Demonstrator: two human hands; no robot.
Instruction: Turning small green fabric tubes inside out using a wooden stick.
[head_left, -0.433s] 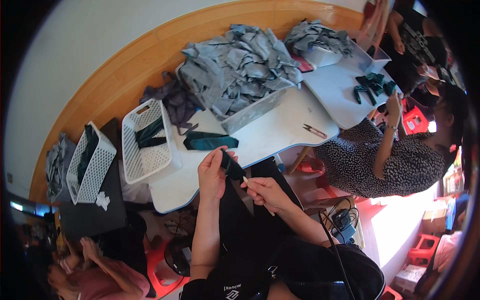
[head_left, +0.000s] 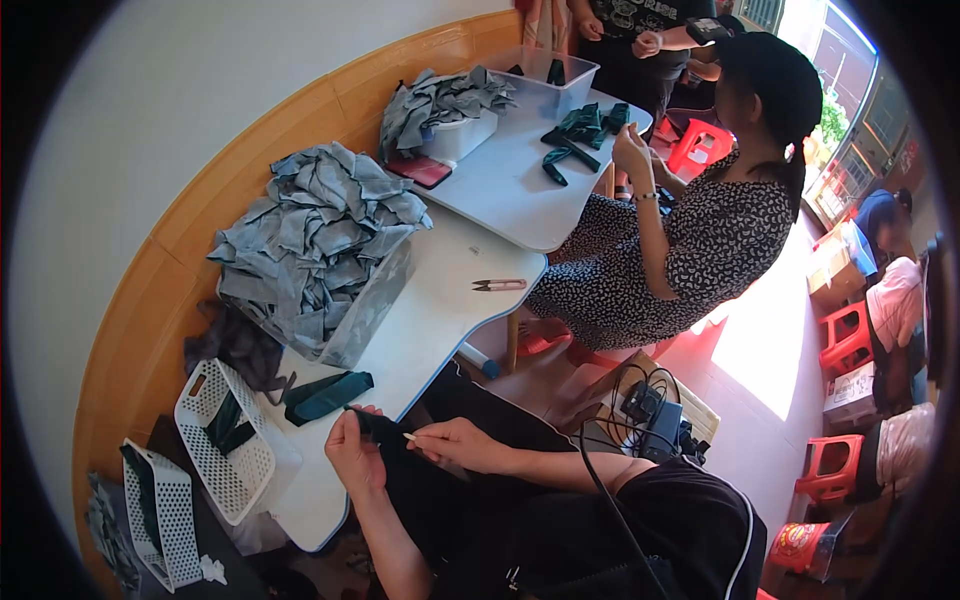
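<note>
My left hand (head_left: 357, 452) pinches a dark green velvet fabric strip (head_left: 378, 426) just off the table's front edge. Close to its right, my right hand (head_left: 462, 446) is closed on a thin pale stick (head_left: 409, 437). The stick's light tip points at the strip; whether the two touch I cannot tell. A folded dark green velvet piece (head_left: 328, 396) lies on the white table (head_left: 440, 290) just beyond my left hand. Farther right on the table rest small thread snips (head_left: 498, 285) with reddish handles.
A bin heaped with grey fabric strips (head_left: 325, 240) stands toward the wall. Two white perforated baskets (head_left: 262, 470) hold green pieces at the left. At the right, a seated co-worker (head_left: 690, 240) handles green pieces. A black cable (head_left: 600, 460) crosses beside my right arm.
My view has turned to the right, so the table and baskets sit farther left and lower. Both hands still hold the strip and the pale stick, close together.
</note>
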